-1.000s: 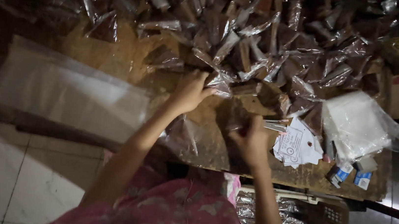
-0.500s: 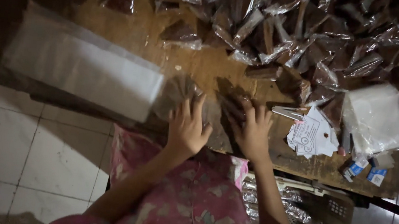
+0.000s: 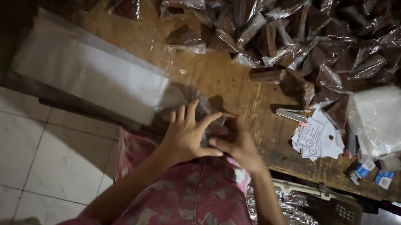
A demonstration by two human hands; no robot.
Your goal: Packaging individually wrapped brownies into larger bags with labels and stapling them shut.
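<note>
— While both hands sit at the near edge of the counter, which of them is closer to the clear packet?

— The left hand. It lies flat on the packet with the fingers spread wide and pointing away from the body, and the thumb reaches across toward the other hand. The packet shows just beyond those fingertips, a crinkled clear pouch with something dark inside.

— And the right hand?

— It is just beside the left, touching it at the thumb, and lies on the packet's right end. Its fingers are curled and drawn together, but the light is dim and I cannot tell whether they pinch the film or only press on it.

— Which way does the packet run?

— As far as the shine on the plastic shows, its long side runs left to right across the body, from under the left palm toward the right knuckles. Much of it is hidden beneath the hands.

— What lies around it?

— A stack of white sheets just to the left, its corner near the left fingertips. The heap of filled packets sits farther back, well apart from both hands. Off to the right are a stapler, some printed paper slips and a pile of empty clear bags.
</note>
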